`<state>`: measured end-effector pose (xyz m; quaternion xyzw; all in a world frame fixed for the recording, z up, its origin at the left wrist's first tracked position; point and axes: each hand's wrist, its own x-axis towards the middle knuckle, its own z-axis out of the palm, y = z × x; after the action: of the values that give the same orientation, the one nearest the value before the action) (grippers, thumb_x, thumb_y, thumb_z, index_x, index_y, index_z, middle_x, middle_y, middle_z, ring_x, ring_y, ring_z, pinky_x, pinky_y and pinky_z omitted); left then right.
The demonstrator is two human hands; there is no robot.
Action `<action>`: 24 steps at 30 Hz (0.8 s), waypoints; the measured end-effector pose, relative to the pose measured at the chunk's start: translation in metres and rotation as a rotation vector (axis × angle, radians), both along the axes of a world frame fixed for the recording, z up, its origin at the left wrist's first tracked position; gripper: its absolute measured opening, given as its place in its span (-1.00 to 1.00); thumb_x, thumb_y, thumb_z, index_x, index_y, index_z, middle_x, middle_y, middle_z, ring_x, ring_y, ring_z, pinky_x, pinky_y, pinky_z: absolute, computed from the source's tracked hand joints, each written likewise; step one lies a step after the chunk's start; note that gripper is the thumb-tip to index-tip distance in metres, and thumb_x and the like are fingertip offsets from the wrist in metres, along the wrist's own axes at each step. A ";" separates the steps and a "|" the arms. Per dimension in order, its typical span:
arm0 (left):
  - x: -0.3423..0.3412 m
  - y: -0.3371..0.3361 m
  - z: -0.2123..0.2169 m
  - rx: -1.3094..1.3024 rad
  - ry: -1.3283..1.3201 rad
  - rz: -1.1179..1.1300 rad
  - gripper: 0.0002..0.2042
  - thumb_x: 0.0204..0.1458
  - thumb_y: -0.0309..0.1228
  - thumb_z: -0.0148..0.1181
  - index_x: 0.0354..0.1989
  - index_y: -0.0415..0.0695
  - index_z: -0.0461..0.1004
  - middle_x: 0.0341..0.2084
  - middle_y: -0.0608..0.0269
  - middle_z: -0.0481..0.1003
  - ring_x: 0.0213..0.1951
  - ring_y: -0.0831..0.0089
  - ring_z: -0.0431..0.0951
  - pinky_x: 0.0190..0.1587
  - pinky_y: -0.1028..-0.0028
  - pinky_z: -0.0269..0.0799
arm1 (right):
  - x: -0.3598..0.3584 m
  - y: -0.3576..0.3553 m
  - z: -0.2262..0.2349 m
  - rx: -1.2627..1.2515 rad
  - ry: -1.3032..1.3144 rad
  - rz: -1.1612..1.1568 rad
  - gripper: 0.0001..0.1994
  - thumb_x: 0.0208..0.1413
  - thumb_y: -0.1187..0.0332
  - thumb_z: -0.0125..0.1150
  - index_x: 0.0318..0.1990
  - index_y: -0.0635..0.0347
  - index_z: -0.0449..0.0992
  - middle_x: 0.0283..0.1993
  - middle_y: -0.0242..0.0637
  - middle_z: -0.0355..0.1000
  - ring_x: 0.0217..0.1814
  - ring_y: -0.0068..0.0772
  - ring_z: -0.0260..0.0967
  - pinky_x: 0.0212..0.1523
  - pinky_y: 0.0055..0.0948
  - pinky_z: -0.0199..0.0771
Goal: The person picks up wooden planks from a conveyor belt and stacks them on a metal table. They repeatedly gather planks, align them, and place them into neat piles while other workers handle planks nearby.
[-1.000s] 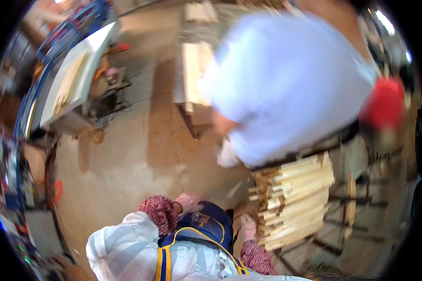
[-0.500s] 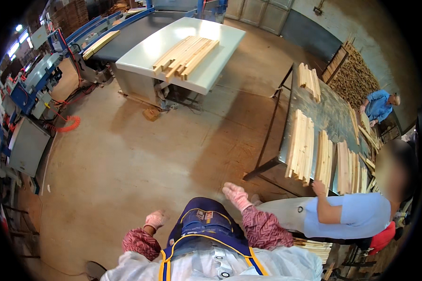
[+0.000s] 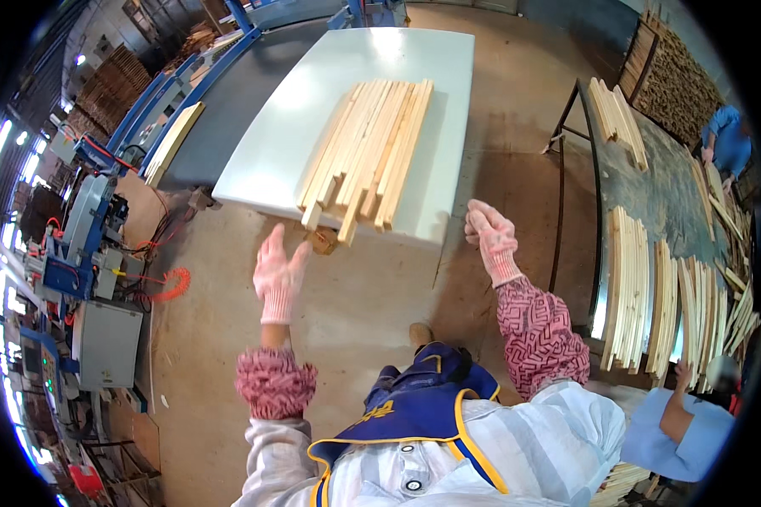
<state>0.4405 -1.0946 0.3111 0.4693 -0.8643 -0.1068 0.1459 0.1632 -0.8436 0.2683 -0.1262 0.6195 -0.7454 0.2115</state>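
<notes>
In the head view, a row of pale wooden strips [image 3: 368,148] is laid lengthwise on a white table [image 3: 266,160] ahead of the person, with the near ends set unevenly and a few carried past the table's near edge. The left hand [image 3: 279,272], covered by a pale pink glove, is held out open, thumb and fingers spread, just to the left of those near ends and apart from them. The right hand [image 3: 492,239], gloved likewise, is held beyond the table's right edge, so the strips are placed between the two hands, farther forward. Its fingers are bent inward; whether it is fully closed cannot be told from this angle. No strip is gripped by either hand. To the right, more strips [image 3: 627,287] are arranged in groups on a dark table [image 3: 664,160], where a co-worker's arm [image 3: 676,410] is extended toward them.
</notes>
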 end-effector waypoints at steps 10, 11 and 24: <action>-0.152 -0.102 0.026 0.421 -0.435 -0.220 -0.11 -0.17 0.08 0.26 0.26 -0.25 0.10 0.20 -0.04 0.24 0.25 0.15 0.24 0.20 0.29 0.27 | -0.107 -0.163 0.021 1.174 0.551 0.285 -0.21 0.06 -0.30 -0.03 0.19 0.25 0.32 0.06 0.11 0.42 0.12 0.06 0.38 0.09 -0.17 0.37; -0.151 -0.105 0.026 0.460 -0.430 -0.220 -0.14 -0.17 0.07 0.26 0.23 -0.23 0.12 0.17 -0.02 0.26 0.24 0.16 0.25 0.19 0.29 0.27 | -0.085 -0.172 0.042 0.983 0.481 0.373 -0.30 0.08 -0.19 0.08 0.08 0.35 0.41 -0.07 0.08 0.50 -0.06 0.01 0.48 -0.05 -0.24 0.46; -0.065 -0.444 0.003 0.277 -0.154 -0.373 -0.45 -0.34 -0.15 0.23 -0.14 -0.19 0.33 -0.17 -0.01 0.42 -0.03 0.09 0.44 0.01 0.20 0.40 | 0.019 -0.476 0.023 0.805 0.154 0.296 -0.49 -0.03 -0.02 0.34 -0.22 0.33 0.47 -0.39 -0.22 0.47 -0.36 -0.38 0.40 -0.34 -0.35 0.50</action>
<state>0.3754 -1.5390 0.3141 0.3237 -0.9217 -0.2135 -0.0083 0.1824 -1.3199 0.2917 -0.1764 0.8500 -0.3945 0.3013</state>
